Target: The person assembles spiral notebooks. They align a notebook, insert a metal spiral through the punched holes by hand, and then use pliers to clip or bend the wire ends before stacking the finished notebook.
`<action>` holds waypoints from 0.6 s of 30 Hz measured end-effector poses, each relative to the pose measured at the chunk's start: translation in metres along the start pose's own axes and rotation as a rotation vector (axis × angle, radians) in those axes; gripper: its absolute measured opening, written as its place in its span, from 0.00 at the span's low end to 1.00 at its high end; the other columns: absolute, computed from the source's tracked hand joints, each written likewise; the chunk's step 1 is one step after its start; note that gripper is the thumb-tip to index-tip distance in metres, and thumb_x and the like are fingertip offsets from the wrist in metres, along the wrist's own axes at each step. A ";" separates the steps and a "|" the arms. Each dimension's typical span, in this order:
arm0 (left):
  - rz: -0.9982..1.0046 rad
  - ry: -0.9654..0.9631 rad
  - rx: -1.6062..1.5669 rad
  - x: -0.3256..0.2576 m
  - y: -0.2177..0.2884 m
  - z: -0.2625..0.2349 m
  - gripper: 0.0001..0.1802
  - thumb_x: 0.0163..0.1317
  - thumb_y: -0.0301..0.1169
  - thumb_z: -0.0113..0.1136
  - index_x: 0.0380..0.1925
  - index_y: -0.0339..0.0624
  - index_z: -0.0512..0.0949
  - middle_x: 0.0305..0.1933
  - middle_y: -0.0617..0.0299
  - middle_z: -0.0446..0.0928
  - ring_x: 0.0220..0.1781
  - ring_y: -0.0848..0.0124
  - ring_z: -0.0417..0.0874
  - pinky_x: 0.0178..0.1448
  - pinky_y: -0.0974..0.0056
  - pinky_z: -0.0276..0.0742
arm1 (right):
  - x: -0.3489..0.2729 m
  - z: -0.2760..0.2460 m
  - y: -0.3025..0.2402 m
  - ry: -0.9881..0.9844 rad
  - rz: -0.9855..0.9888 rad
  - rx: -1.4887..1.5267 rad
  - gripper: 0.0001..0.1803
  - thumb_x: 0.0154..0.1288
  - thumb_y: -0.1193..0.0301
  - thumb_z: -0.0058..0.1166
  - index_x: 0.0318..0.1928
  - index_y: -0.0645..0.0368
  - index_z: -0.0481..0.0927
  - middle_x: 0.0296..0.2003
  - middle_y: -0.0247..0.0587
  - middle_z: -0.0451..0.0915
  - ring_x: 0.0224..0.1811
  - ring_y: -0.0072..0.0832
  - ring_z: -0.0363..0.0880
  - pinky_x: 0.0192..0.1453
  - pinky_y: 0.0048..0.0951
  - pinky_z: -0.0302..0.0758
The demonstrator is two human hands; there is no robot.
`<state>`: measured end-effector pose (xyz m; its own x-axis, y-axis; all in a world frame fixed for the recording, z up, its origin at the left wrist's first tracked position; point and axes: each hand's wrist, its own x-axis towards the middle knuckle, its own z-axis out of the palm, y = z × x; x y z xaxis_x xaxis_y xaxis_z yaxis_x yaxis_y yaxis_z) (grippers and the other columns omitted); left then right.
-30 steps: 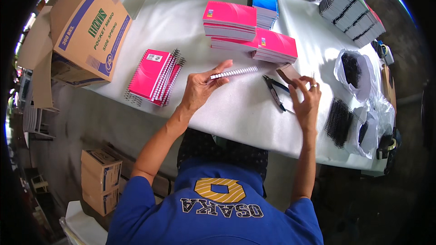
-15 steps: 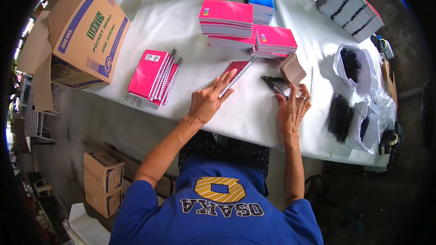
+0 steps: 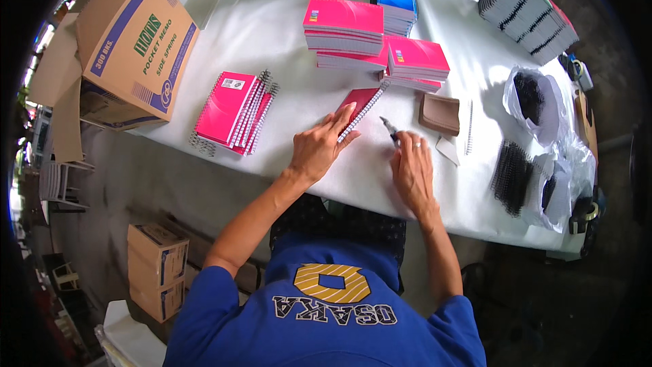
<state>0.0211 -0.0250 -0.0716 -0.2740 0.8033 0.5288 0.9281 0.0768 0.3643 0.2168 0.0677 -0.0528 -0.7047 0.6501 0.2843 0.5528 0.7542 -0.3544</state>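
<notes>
White table (image 3: 272,20): bagged black coils (image 3: 530,95).

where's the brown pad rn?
Head view: the brown pad lies on the white table, ahead and right of the right hand, just below the small pink notebook stack, with a loose wire coil on its right.

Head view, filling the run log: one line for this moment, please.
left hand: flat on red spiral notebook | right hand: on pliers | surface: white table | nearby: pink notebook stack
</notes>
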 end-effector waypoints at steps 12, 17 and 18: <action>0.020 0.062 0.032 0.008 0.007 -0.018 0.28 0.66 0.45 0.60 0.64 0.53 0.72 0.52 0.65 0.83 0.50 0.59 0.86 0.33 0.62 0.84 | -0.001 -0.013 -0.048 0.104 -0.259 0.016 0.32 0.57 0.66 0.65 0.63 0.51 0.73 0.46 0.40 0.73 0.45 0.35 0.72 0.46 0.38 0.68; 0.014 0.052 0.101 0.007 0.006 -0.021 0.27 0.66 0.45 0.60 0.64 0.52 0.72 0.52 0.66 0.83 0.50 0.60 0.86 0.33 0.62 0.85 | 0.001 -0.022 -0.054 0.162 -0.243 -0.014 0.31 0.59 0.69 0.64 0.64 0.51 0.73 0.47 0.41 0.73 0.45 0.38 0.71 0.48 0.40 0.67; 0.016 0.039 0.089 0.008 0.007 -0.022 0.27 0.66 0.45 0.60 0.64 0.52 0.72 0.53 0.66 0.83 0.50 0.60 0.86 0.33 0.62 0.85 | 0.002 -0.023 -0.055 0.163 -0.240 -0.015 0.31 0.59 0.69 0.64 0.64 0.51 0.73 0.47 0.41 0.73 0.45 0.38 0.71 0.48 0.40 0.67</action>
<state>0.0197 -0.0309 -0.0481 -0.2673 0.7812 0.5642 0.9506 0.1181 0.2869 0.1955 0.0299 -0.0120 -0.7362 0.4583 0.4980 0.3865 0.8887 -0.2465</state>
